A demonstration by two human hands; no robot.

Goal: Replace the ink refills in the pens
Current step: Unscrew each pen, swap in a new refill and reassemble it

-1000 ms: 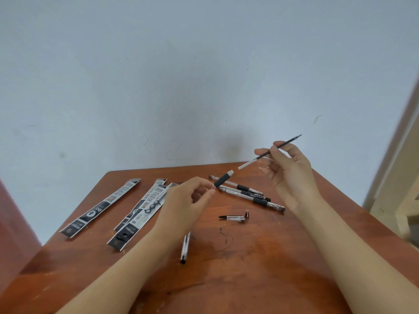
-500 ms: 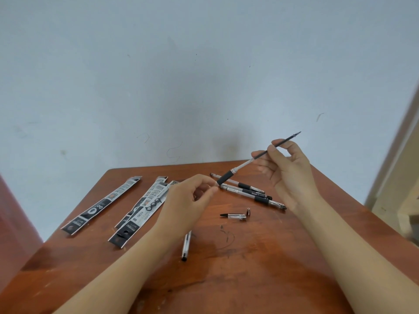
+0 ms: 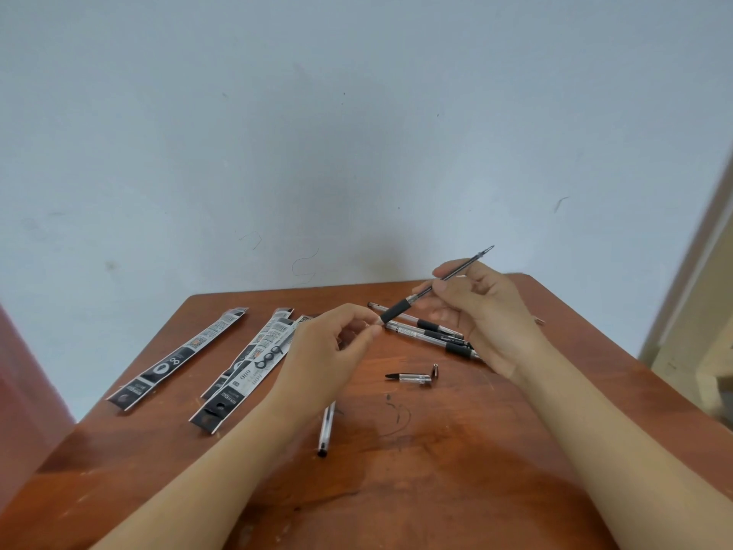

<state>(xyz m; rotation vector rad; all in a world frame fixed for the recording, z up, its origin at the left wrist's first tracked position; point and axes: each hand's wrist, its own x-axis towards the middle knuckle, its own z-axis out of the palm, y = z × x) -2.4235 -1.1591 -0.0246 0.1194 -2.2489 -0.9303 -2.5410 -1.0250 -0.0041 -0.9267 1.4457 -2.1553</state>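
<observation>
We see the right hand (image 3: 488,311) raised over the far side of the reddish-brown wooden table (image 3: 436,490). Its thumb and fingers pinch a thin dark ink refill (image 3: 462,270), whose pointed metal tip aims up and to the right. The refill runs down and left through a black rubber grip sleeve (image 3: 396,310) with a clear collar, all of it held in the air. The left hand (image 3: 329,359) has its curled thumb and forefinger closed on the sleeve's lower end. Beneath lie clear pens (image 3: 420,329) with black grips, close together. Nearer us are a clear cap (image 3: 410,377), a small metal cone (image 3: 435,369) just beside it, and a clear barrel (image 3: 326,430) partly under the left wrist. Long black-and-white packets (image 3: 178,359) lie at the left.
</observation>
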